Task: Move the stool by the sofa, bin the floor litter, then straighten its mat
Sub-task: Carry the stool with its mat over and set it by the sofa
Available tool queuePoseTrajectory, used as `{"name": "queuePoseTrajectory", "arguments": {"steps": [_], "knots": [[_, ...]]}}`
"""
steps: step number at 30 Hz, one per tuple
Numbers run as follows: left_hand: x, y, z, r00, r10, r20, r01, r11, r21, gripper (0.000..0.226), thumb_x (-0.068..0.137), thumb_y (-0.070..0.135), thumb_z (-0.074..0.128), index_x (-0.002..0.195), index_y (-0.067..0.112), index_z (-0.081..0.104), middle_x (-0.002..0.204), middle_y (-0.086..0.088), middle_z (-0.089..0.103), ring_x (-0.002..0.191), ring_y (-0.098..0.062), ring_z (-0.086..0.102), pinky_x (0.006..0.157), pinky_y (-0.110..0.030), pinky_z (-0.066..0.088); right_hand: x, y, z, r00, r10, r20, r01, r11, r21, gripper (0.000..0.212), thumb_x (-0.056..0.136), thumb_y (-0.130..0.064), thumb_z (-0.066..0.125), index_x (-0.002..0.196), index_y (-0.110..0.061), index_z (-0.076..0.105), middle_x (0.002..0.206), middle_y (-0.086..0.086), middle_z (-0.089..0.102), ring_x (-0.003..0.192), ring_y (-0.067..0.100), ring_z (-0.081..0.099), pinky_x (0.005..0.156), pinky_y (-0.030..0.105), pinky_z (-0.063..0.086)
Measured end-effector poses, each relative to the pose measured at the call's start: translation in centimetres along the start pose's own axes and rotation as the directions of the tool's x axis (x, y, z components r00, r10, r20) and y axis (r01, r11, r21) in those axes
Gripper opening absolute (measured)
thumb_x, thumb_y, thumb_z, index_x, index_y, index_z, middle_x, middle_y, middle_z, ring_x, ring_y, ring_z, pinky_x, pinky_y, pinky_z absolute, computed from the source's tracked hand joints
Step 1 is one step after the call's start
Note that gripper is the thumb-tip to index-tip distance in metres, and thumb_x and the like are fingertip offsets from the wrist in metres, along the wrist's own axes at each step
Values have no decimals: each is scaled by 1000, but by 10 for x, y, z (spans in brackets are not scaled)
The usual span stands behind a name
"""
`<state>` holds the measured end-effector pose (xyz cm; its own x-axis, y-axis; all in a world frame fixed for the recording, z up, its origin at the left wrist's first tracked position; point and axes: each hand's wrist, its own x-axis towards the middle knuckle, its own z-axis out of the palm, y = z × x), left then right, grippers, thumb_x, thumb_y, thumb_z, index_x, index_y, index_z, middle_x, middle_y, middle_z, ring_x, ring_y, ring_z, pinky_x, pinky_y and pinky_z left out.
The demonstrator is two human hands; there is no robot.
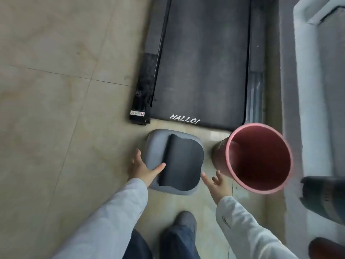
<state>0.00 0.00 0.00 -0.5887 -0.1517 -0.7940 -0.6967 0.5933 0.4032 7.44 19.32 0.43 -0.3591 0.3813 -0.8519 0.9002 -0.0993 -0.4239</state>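
A low grey stool (155, 144) stands on the tiled floor just in front of me. A black mat (182, 159) lies on its seat, shifted to the right with its left edge curled up. My left hand (143, 168) grips the stool's left front corner, thumb on top touching the mat's edge. My right hand (216, 182) hovers open beside the stool's right front corner, fingers spread, touching nothing. A pink bin (259, 157) stands right of the stool and looks empty. No litter shows on the floor.
A black treadmill (201, 62) marked "HALLO!" lies just beyond the stool. A pale sofa (313, 90) runs along the right edge. A dark object (324, 199) sits at the right. My shoe (184, 220) is behind the stool. Bare tiles spread to the left.
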Motion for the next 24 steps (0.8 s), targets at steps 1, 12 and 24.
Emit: {"name": "queuePoseTrajectory", "arguments": {"steps": [1,12,24], "knots": [[10,0,6,1000,8,-16,-8,1000,3,108,70,46,71,148,24,0,158,-11,10,145,-29,15,117,-46,22,12,2,4,1000,-19,9,19,1000,5,84,82,-32,64,148,-13,17,153,12,31,139,23,34,110,31,27],[101,-23,45,997,77,-7,-77,997,-15,123,59,49,78,147,24,-4,159,1,13,146,-21,15,119,-44,19,99,16,34,994,-67,84,66,998,21,35,84,-28,62,114,-20,47,131,7,57,118,23,56,91,24,38],[120,-30,44,999,17,31,-13,994,-111,126,41,49,85,143,32,12,150,-2,30,136,-23,35,113,-42,31,119,24,31,994,9,107,-30,979,200,73,79,-19,68,143,-16,32,137,12,52,123,26,52,109,44,37]]}}
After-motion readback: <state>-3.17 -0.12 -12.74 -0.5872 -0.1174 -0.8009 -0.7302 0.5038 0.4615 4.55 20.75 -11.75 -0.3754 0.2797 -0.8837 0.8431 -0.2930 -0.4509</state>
